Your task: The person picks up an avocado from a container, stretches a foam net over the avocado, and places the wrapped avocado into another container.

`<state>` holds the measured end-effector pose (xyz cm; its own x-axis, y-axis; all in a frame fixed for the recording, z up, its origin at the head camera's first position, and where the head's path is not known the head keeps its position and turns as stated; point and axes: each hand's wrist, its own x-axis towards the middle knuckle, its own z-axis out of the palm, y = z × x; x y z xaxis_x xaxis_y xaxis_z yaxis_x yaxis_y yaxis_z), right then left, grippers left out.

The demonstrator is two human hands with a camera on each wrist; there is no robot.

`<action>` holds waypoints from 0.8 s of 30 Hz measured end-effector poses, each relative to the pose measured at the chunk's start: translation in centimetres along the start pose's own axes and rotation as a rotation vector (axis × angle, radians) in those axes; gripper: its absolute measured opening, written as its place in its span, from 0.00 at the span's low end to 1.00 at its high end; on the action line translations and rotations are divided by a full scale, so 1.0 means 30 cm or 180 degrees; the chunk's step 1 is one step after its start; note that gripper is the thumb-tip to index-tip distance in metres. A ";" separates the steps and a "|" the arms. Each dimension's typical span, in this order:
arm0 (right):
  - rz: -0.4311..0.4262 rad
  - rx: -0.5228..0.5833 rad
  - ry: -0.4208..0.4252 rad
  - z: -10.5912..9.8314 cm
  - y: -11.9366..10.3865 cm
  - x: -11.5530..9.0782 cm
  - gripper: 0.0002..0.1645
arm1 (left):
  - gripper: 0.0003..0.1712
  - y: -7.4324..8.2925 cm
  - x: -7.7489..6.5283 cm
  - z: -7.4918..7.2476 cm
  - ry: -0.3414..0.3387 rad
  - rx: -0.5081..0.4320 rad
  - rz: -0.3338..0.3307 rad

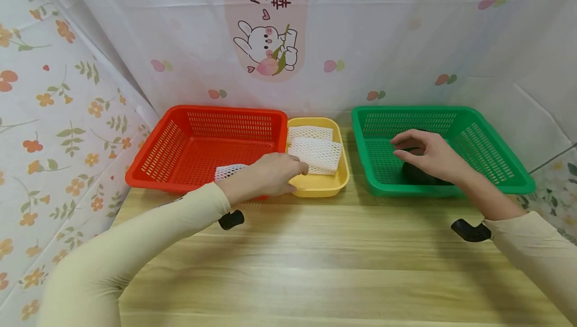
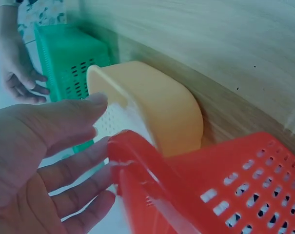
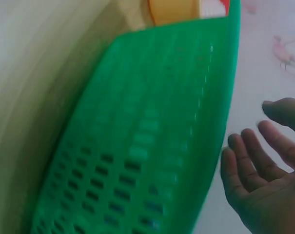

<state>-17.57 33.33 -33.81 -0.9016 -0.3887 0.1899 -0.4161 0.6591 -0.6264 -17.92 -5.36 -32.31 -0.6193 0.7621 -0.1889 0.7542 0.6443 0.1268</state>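
Observation:
Reaching over the near right corner of the red basket [image 1: 155, 183], my left hand [image 1: 272, 173] has its fingers loosely bent and holds nothing. Its fingertips are close to the yellow basket [image 1: 321, 193], where several white foam nets [image 1: 315, 154] lie. Partly behind my left wrist, a white foam net [image 1: 227, 171] with something dark showing through sits in the red basket. Over the green basket [image 1: 383, 188] hovers my right hand [image 1: 430, 154], thumb and fingers apart around air. Below it rests a black object [image 1: 414, 174], mostly hidden by the hand, so its kind is unclear.
The three baskets stand side by side along the back of a wood-grain table [image 1: 306, 262]. A white printed curtain [image 1: 378, 41] hangs right behind them. On the left rises a flower-patterned cloth [image 1: 67, 116]. Black wrist mounts [image 1: 471, 231] stick out below both wrists.

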 end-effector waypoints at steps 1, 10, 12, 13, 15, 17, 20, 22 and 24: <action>0.0074 -0.0087 -0.0026 -0.012 0.008 0.001 0.17 | 0.26 0.002 0.008 0.002 -0.0040 0.0036 -0.0006; 0.0460 -0.0593 -0.0240 -0.093 0.059 -0.001 0.20 | 0.24 0.024 0.044 0.032 -0.0136 0.0232 0.0032; 0.0482 -0.0630 -0.0289 -0.096 0.073 -0.005 0.20 | 0.21 0.028 0.049 0.042 -0.0149 0.0287 0.0047; 0.0494 -0.0634 -0.0314 -0.095 0.078 -0.006 0.21 | 0.19 0.030 0.051 0.048 -0.0157 0.0310 0.0049; 0.0504 -0.0654 -0.0379 -0.094 0.084 -0.007 0.21 | 0.15 0.032 0.055 0.058 -0.0167 0.0332 0.0042; 0.0497 -0.0659 -0.0470 -0.096 0.086 -0.006 0.21 | 0.13 0.033 0.059 0.065 -0.0169 0.0329 0.0036; 0.0522 -0.0662 -0.0610 -0.103 0.082 -0.003 0.23 | 0.12 0.033 0.064 0.072 -0.0174 0.0315 0.0046; 0.0544 -0.0675 -0.0706 -0.109 0.078 0.001 0.24 | 0.13 0.033 0.066 0.075 -0.0173 0.0321 0.0060; 0.0591 -0.0699 -0.0803 -0.114 0.078 0.007 0.27 | 0.12 0.032 0.065 0.077 -0.0179 0.0310 0.0060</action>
<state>-19.13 36.99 -32.65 -0.9179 -0.3779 -0.1209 -0.2885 0.8449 -0.4505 -17.90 -3.40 -34.81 -0.5937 0.7674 -0.2421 0.7849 0.6186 0.0360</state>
